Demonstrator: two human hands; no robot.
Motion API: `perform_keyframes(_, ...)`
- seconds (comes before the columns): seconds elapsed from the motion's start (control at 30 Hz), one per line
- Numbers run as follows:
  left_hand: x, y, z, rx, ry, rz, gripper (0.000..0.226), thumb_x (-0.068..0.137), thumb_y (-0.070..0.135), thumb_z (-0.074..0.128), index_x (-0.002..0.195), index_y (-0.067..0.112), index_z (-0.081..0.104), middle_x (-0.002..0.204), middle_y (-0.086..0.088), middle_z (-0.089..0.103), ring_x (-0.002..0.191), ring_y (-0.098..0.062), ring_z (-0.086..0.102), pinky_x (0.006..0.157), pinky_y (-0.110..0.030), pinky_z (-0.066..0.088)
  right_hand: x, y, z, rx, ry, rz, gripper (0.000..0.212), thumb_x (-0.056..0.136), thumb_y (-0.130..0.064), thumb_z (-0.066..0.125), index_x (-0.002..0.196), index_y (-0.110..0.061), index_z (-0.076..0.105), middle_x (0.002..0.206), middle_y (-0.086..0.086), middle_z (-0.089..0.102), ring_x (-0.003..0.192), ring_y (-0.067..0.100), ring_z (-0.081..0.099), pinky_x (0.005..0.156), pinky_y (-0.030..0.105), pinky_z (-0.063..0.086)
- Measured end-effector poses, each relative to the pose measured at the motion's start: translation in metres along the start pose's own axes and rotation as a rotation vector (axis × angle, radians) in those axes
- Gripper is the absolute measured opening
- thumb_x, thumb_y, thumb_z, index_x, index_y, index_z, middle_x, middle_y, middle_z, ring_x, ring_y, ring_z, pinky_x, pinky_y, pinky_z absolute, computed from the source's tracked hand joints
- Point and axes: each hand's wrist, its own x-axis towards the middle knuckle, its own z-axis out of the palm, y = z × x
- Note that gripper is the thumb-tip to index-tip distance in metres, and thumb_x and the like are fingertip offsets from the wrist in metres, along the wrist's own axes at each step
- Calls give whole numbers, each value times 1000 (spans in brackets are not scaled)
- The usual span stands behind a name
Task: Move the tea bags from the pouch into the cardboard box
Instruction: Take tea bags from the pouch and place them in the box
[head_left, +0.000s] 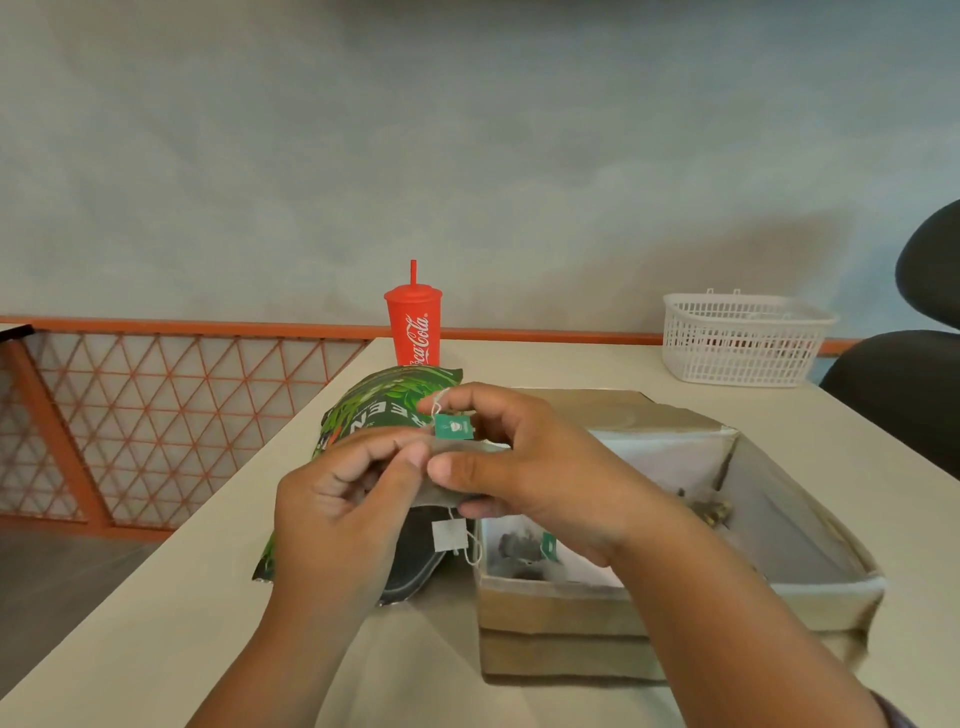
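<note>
Over the gap between pouch and box, in the head view, my left hand (337, 499) and right hand (535, 467) meet on a tea bag (444, 493). Both are closed in a pinch: the right thumb and curled fingers clamp its paper body, and the left fingertips nip its left edge. A teal tag (454, 427) sits up by my right forefinger with its string looped over it, and a white tag (449, 535) dangles below. I cannot tell whether I hold one bag or two stuck together.

The green pouch (374, 405) lies just beyond and under my hands, on the left. The cardboard box (550, 613) stands open just to its right, with a few bags (519, 548) already inside at the near end.

I judge this bag to be almost weightless, limp and easy to tear, and the strings likely to tangle. The flat paper body is the place to grip, lightly, rather than the tag.

Far across the table (519, 364) are a red cup (414, 327) and a white basket (743, 338).
</note>
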Motion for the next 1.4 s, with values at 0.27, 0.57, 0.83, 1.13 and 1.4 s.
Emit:
perform_keyframes(0.27, 1, -5, -4, 76, 10, 56, 26, 70, 37, 60, 94, 31, 68, 92, 13, 68, 80, 1, 62, 68, -6, 47, -11, -11, -34, -138, 174, -91, 18, 82, -4, 64, 86, -22, 60, 90, -1, 63, 71, 7, 63, 61, 16, 50)
perform_keyframes(0.57, 11, -27, -18, 721, -101, 259, 21, 71, 29, 57, 74, 15, 72, 105, 8, 52, 97, -24, 49, 75, -17, 33, -21, 1, -78, -634, 192, 159, 17, 79, -9, 65, 91, -22, 61, 91, 1, 66, 80, 19, 67, 79, 36, 56)
perform_keyframes(0.83, 10, -37, -18, 827, -173, 203, 24, 68, 18, 63, 87, 9, 75, 110, -8, 63, 97, -28, 47, 78, -36, 39, -12, 23, -64, -901, -229, 506, 42, 83, -5, 61, 117, -29, 58, 116, 2, 57, 92, 20, 65, 82, 32, 55)
perform_keyframes(1.13, 10, -37, -17, 869, -122, 199, 23, 69, 15, 65, 88, 4, 74, 107, -11, 63, 94, -38, 53, 77, -38, 39, -10, 24, -76, -921, 128, 320, 39, 85, -9, 58, 119, -28, 56, 117, -7, 53, 92, 10, 52, 65, 16, 40)
perform_keyframes(1.4, 11, -39, -19, 866, -114, 193, 41, 72, -12, 65, 110, 2, 66, 117, -14, 59, 105, -32, 46, 81, -38, 38, -10, 17, -74, -899, 128, 254, 34, 90, -18, 56, 122, -29, 55, 123, -5, 55, 96, 7, 49, 74, 17, 38)
